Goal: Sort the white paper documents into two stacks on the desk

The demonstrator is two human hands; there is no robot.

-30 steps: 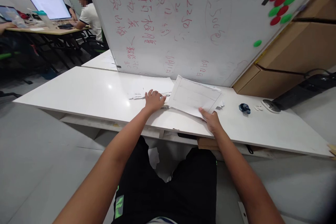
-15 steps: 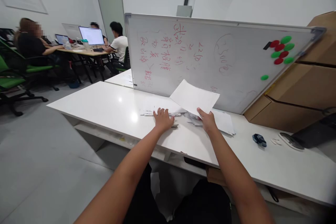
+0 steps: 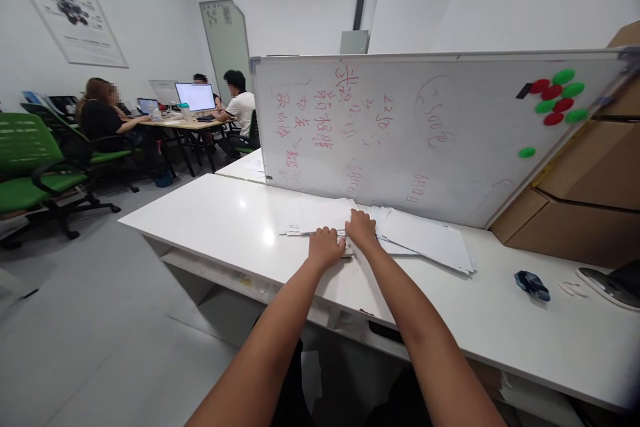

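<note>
On the white desk, my left hand (image 3: pixel 326 248) rests at the near edge of the left stack of papers (image 3: pixel 315 215), its fingers bent over the edge. A thin edge of something stiff pokes out under that palm; its kind is hidden. Close beside it, my right hand (image 3: pixel 361 228) is closed at the right end of the same stack, fingers curled on the sheets. What exactly lies under its fingers is hidden. To the right, a second, fanned pile of white sheets (image 3: pixel 430 237) lies at the foot of the whiteboard.
A whiteboard (image 3: pixel 310 107) with red writing and round magnets stands along the desk's (image 3: pixel 175 213) back. Cardboard boxes (image 3: pixel 565 220) rise at the right, near a dark blue bundle (image 3: pixel 533 285). People sit at a far table (image 3: pixel 175 123); green chairs (image 3: pixel 40 160) stand left.
My right hand has brought its raised white sheet down and moved left, beside my left hand. The left hand's fingers are more bent. The view has tilted up slightly.
</note>
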